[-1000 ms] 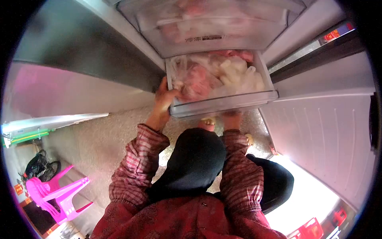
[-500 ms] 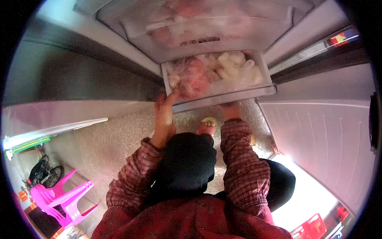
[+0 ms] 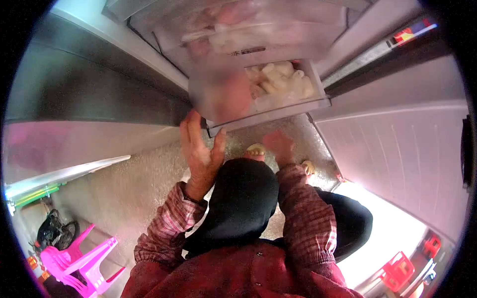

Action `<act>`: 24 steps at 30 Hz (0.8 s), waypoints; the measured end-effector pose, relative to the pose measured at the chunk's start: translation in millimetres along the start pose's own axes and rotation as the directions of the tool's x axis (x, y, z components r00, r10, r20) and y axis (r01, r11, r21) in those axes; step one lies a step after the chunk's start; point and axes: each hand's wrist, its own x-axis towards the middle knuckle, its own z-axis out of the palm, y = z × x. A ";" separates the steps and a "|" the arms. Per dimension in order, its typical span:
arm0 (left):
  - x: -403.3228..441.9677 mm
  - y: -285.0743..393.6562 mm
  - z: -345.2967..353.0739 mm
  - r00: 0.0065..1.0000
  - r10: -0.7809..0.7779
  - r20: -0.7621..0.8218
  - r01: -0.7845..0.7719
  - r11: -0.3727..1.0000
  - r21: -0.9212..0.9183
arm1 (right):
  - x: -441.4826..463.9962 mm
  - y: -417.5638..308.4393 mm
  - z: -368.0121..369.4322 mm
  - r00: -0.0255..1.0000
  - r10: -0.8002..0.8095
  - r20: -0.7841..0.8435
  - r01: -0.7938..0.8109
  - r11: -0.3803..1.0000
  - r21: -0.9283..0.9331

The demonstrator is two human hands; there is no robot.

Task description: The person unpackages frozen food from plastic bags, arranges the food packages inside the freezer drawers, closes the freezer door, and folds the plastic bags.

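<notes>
A pulled-out freezer drawer (image 3: 273, 116) holds pale, lumpy pieces (image 3: 278, 79) in clear plastic on its right side. A smeared pinkish patch (image 3: 226, 97) covers its left side, so details there are lost. At the drawer's front left corner is my left hand (image 3: 201, 156), fingers and thumb apart, with nothing held; whether the thumb touches the drawer is unclear. Below the drawer front, apart from it, my right hand (image 3: 280, 146) is smeared by motion and its fingers cannot be made out.
Another frosted drawer (image 3: 278, 42) sits above. Freezer doors stand open on the left (image 3: 94, 74) and the right (image 3: 392, 139). A pink plastic chair (image 3: 82, 263) is at the lower left, a red plastic stool (image 3: 397, 270) at the lower right.
My right hand has dropped away from beneath the drawer front. My left hand has come down from the drawer's left rim, its fingers spreading. The view has shifted slightly.
</notes>
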 end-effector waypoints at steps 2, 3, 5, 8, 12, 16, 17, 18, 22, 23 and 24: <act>24.6 17.7 -9.7 0.913 0.361 0.192 -0.361 0.932 -0.034 | -13.3 -7.1 -1.6 0.996 0.057 0.068 -0.045 0.986 -0.160; 35.8 18.5 -1.2 0.906 0.376 0.195 -0.375 0.926 -0.047 | -17.8 -22.9 -8.2 0.996 0.083 0.026 -0.078 0.988 -0.136; 61.8 17.1 29.0 0.696 0.528 0.487 -0.580 0.813 -0.053 | -28.9 -66.1 -32.5 0.988 0.140 -0.059 -0.145 0.986 -0.084; 79.6 3.4 60.2 0.530 0.577 0.621 -0.741 0.672 0.007 | -63.5 -125.3 -91.4 0.964 0.219 -0.151 -0.225 0.974 -0.022; 76.9 -7.4 55.9 0.457 0.673 0.582 -0.836 0.549 0.023 | -130.4 -194.8 -199.5 0.966 0.166 -0.197 -0.162 0.986 0.033; 80.1 17.1 36.0 0.431 0.472 0.769 -0.793 0.604 0.074 | -266.7 -260.2 -298.3 0.978 0.163 -0.130 -0.158 0.986 0.042; 80.8 13.1 29.9 0.468 0.418 0.779 -0.725 0.686 0.068 | -306.2 -263.9 -309.3 0.967 0.223 -0.123 -0.180 0.940 0.290; 81.0 9.3 22.9 0.504 0.361 0.784 -0.647 0.759 0.066 | -342.9 -254.8 -316.4 0.941 0.233 -0.244 -0.124 0.912 0.392; 53.4 38.0 -1.7 0.579 0.388 0.718 -0.634 0.767 0.097 | -501.0 -133.1 -305.2 0.698 0.043 -0.715 -0.126 0.990 -0.064; 65.4 50.3 10.1 0.557 0.352 0.752 -0.638 0.762 0.115 | -522.1 -86.9 -289.0 0.675 0.048 -0.736 -0.346 0.902 -0.258; 65.6 82.6 12.2 0.533 0.351 0.770 -0.640 0.763 0.095 | -521.8 -90.5 -286.5 0.588 0.435 -0.682 -0.507 0.855 0.108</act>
